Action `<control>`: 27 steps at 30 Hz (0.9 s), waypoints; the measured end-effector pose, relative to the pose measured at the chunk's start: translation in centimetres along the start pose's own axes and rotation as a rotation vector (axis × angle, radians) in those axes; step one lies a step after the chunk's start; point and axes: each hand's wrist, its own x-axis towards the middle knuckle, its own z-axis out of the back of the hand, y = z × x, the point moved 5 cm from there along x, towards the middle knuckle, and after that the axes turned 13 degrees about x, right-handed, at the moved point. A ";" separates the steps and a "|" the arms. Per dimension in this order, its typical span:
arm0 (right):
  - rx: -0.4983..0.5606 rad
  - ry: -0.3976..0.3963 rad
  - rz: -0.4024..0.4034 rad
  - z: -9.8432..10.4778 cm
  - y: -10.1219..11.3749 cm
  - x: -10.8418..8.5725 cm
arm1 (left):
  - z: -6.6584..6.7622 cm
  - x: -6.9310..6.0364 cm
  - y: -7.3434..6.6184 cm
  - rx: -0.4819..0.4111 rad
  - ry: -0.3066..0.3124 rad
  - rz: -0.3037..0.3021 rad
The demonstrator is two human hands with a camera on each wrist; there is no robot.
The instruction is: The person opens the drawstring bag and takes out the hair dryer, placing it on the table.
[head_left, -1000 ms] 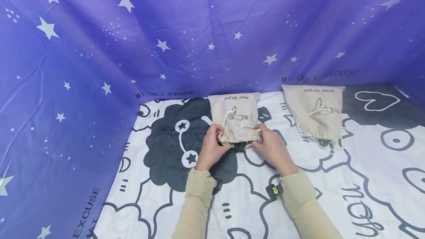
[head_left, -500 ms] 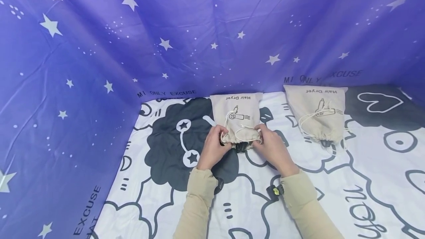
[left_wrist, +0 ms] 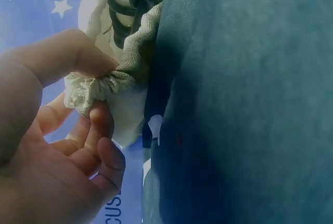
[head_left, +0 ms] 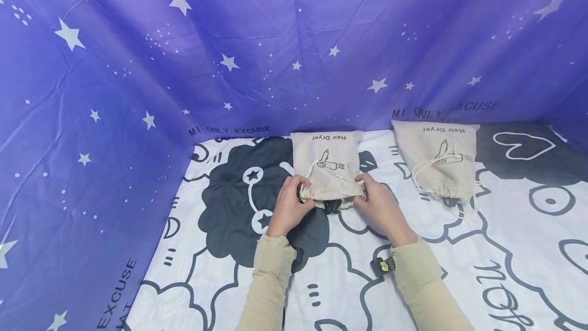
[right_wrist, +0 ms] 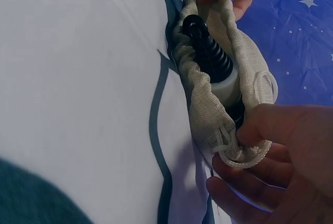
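A cream drawstring bag printed "Hair Dryer" lies on the bed with its mouth towards the person. The left hand pinches the left corner of the mouth; in the left wrist view thumb and fingers of that hand grip the gathered hem. At the right corner, the right hand pinches the hem by the cord. The right wrist view shows the mouth spread apart, a black coiled cord and a white part inside, and the right hand at the near end.
A second "Hair Dryer" bag, its mouth gathered around something black, lies to the right. Under both bags is a white sheet with dark cartoon prints. A purple star-printed curtain stands behind and to the left.
Both hands have moved slightly apart, and the bag's mouth looks wider and flatter between them. The left hand has shifted a little to the left.
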 end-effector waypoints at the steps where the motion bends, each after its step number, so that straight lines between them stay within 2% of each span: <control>1: 0.000 -0.001 0.000 0.0 0.0 -0.1 | 0.0 -0.1 0.0 0.001 -0.001 0.005; 11: 0.009 -0.020 0.046 0.1 0.4 -0.1 | 0.3 -0.1 -0.2 0.012 -0.018 -0.015; 16: 0.033 -0.018 0.048 0.6 0.3 0.0 | 0.5 0.0 0.0 0.016 -0.016 -0.008; 27: 0.011 0.008 0.033 0.6 0.1 0.1 | 0.5 -0.1 0.1 0.036 -0.015 -0.016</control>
